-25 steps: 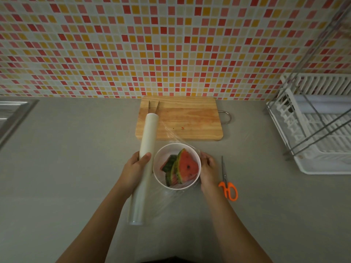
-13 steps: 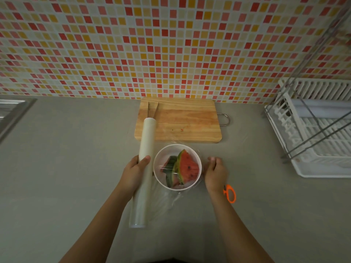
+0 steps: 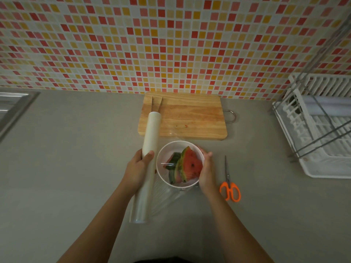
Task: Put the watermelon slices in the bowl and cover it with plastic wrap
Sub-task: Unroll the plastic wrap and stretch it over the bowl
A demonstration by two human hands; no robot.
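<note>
The left hand (image 3: 139, 168) is closed around the roll of plastic wrap (image 3: 147, 164), thumb laid over the top of the tube, forearm reaching in from the lower left. The roll lies lengthwise just left of the bowl (image 3: 163, 158), one end over the near left corner of the cutting board (image 3: 190, 115) and the other end pointing back toward the person. The right hand (image 3: 207, 171) is cupped against the right side of the bowl, fingers curved along its rim, palm facing the bowl; it grips nothing tightly that can be made out, though a sheet of clear film (image 3: 165, 198) runs from the roll across the bowl and bunches on the worktop (image 3: 76, 168) in front of it. The watermelon slices (image 3: 187, 166) sit inside the bowl, red flesh up, green rind toward the left. Whether the film fully covers the bowl's mouth is hard to tell. Behind the bowl lies the wooden cutting board, with a pair of tongs (image 3: 156, 104) on its left part, partly hidden by the roll. Right of the bowl, just past the right hand, are orange-handled scissors (image 3: 228, 184), blades pointing away. Farther right stands a white dish rack (image 3: 322, 133). Far left of the bowl is the edge of a sink (image 3: 13, 109).
</note>
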